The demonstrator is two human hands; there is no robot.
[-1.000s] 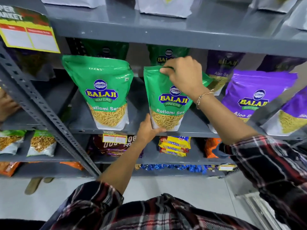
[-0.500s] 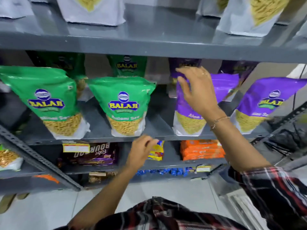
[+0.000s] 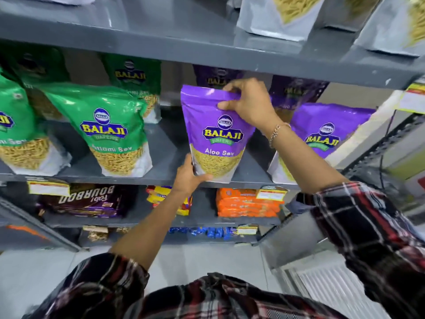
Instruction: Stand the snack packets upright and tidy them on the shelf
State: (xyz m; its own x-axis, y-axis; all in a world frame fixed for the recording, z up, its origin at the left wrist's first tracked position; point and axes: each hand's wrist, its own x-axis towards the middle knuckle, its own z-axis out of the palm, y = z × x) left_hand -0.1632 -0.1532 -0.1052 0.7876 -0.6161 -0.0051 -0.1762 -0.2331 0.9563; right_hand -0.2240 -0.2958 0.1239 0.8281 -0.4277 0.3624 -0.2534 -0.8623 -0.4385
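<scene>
A purple Aloo Sev packet (image 3: 216, 139) stands upright at the front of the grey middle shelf (image 3: 161, 178). My right hand (image 3: 249, 102) pinches its top right corner. My left hand (image 3: 190, 178) grips its bottom left corner at the shelf edge. To its left a green Ratlami Sev packet (image 3: 110, 130) stands upright, and another green packet (image 3: 16, 137) is cut off by the frame's left edge. A second purple packet (image 3: 322, 139) leans at the right, partly behind my forearm. More green and purple packets stand in the back row.
The upper shelf (image 3: 207, 47) hangs close above the packet tops and carries white-bottomed packets (image 3: 282, 17). Below are brown biscuit packs (image 3: 87, 201), yellow packs (image 3: 161, 196) and orange packs (image 3: 248, 203). A slotted steel upright (image 3: 379, 146) rises at the right.
Both hands left the green packet and moved right. My right hand now pinches the purple packet's top, and my left hand has risen from below the shelf to grip its bottom corner.
</scene>
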